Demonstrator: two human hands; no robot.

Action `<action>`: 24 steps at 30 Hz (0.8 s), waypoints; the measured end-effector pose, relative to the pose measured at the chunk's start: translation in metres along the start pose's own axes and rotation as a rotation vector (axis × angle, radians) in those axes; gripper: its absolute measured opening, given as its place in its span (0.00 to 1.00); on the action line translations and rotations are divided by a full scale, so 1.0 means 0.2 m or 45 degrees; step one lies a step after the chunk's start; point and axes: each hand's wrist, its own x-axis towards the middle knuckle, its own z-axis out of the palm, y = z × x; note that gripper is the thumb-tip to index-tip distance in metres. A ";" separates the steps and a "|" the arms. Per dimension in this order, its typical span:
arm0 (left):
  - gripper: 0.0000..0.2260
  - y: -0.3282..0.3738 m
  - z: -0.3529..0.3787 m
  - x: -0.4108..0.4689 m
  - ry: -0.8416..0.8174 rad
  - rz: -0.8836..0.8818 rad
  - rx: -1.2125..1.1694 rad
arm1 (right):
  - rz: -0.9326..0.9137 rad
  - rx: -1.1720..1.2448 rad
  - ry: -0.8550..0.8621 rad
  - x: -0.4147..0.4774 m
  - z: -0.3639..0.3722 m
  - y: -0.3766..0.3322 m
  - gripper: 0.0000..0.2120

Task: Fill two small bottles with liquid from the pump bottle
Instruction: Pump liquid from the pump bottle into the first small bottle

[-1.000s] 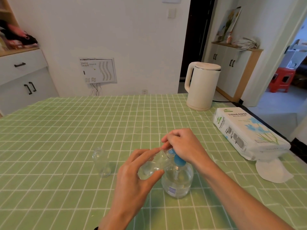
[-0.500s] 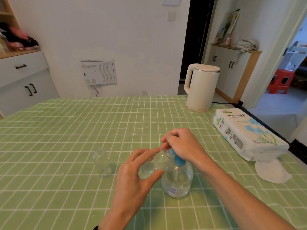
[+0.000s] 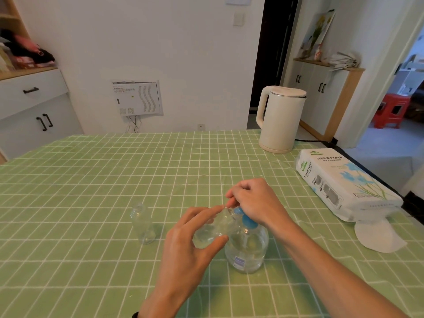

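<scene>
A clear pump bottle (image 3: 247, 251) with a blue pump head (image 3: 246, 220) stands on the green checked tablecloth (image 3: 91, 180), near the front middle. My right hand (image 3: 254, 201) rests on top of the pump head with curled fingers. My left hand (image 3: 190, 244) holds a small clear bottle (image 3: 213, 229) tilted, its mouth against the pump's spout. Liquid shows in the small bottle's lower end. A second small clear bottle (image 3: 142, 223) stands upright and uncapped to the left, apart from both hands.
A white electric kettle (image 3: 280, 118) stands at the table's far right. A pack of tissue paper (image 3: 339, 184) lies along the right edge with a loose tissue (image 3: 378, 237) in front of it. White cabinets stand left and behind right.
Both hands and the bottles stay in nearly the same place. Only the camera shifts slightly.
</scene>
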 end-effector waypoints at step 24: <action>0.25 -0.01 0.00 -0.01 0.006 -0.015 -0.023 | 0.001 -0.015 -0.002 0.00 0.00 0.00 0.14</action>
